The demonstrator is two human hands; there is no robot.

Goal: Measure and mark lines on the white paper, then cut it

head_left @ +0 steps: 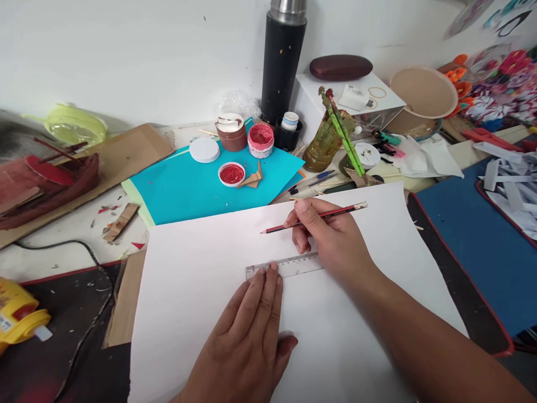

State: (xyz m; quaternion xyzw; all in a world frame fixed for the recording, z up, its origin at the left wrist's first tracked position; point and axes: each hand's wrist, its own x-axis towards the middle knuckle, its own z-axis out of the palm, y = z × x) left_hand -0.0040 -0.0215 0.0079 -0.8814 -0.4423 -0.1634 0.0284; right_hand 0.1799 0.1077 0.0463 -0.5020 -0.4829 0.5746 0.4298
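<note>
A large white sheet of paper (188,291) lies in front of me. On it rests a clear plastic ruler (293,265), tilted slightly up to the right. My left hand (247,330) lies flat with outstretched fingers, its fingertips pressing on the ruler's left part. My right hand (331,232) holds a red and black pencil (335,213) above the ruler, its tip pointing left. The pencil's eraser end sticks out past the knuckles to the right. The right hand covers the right end of the ruler.
Behind the paper, a blue sheet (176,190) bears open red paint pots (260,140) and a white lid (204,150). A black flask (283,61) stands by the wall. At left are a red model boat (79,173) and a yellow bottle (19,316); a tan bowl (423,92) sits back right.
</note>
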